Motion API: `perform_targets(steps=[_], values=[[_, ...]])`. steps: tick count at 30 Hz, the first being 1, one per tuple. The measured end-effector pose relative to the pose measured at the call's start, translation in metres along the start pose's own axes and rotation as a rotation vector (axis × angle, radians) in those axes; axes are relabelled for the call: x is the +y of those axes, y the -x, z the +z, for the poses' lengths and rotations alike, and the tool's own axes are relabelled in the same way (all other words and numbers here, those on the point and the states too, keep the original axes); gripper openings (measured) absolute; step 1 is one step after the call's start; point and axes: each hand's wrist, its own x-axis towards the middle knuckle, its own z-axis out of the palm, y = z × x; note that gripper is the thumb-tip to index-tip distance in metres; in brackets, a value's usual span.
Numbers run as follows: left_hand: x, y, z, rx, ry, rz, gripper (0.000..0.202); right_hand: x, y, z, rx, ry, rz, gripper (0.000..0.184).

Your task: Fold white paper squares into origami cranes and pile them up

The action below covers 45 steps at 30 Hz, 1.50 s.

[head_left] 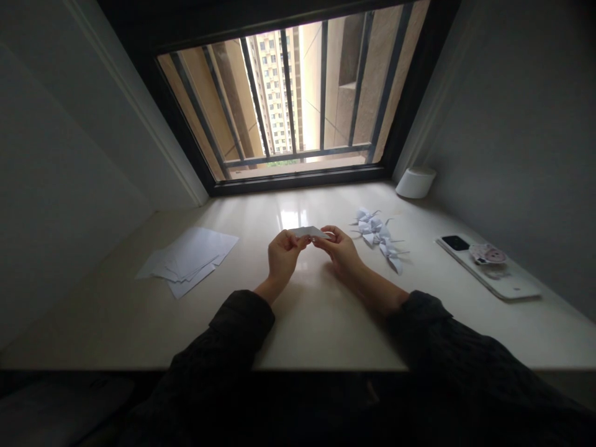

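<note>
Between my hands, a small folded piece of white paper (307, 231) is held up above the pale sill. My left hand (283, 253) pinches its near left side, thumb and fingers closed on it. On the other side my right hand (342, 249) grips the paper's right part, with the fingertips of both hands almost meeting at the middle. The finer folds are too small to make out. Just right of my right hand lie several white folded paper cranes (377, 234) in a cluster. Off to the left rests a loose stack of white paper sheets (193, 254).
A white phone (503, 279) with a round pinkish grip lies face down at the right. Near the window's right corner stands a white cylindrical object (416, 182). The barred window (298, 180) closes off the back of the sill (321, 341), with walls on both sides.
</note>
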Motion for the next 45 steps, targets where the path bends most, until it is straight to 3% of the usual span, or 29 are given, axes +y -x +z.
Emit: perform_targets(steps=[10,21,31,34,37,40,45], values=[[-0.003,0.000,-0.001,0.003,-0.021,-0.005,0.041,-0.003,0.003,0.003,-0.003,-0.046,0.086,0.039],[0.005,-0.004,-0.003,0.088,0.004,-0.153,0.048,-0.007,0.000,-0.004,-0.075,-0.019,0.086,0.035],[0.002,-0.009,-0.011,0.099,0.022,-0.198,0.046,-0.014,-0.006,-0.012,-0.274,0.008,0.087,0.051],[0.002,-0.010,-0.013,0.103,0.015,-0.189,0.046,-0.018,-0.005,-0.012,-0.273,0.047,0.054,0.061],[0.003,-0.010,-0.014,0.111,0.002,-0.179,0.045,-0.020,-0.004,-0.012,-0.237,0.073,0.075,0.056],[0.003,-0.010,-0.013,0.097,-0.012,-0.167,0.045,-0.019,-0.004,-0.011,-0.193,0.188,0.046,0.048],[0.002,-0.007,-0.010,0.044,-0.076,-0.129,0.045,-0.012,-0.003,-0.013,-0.165,0.506,-0.128,0.039]])
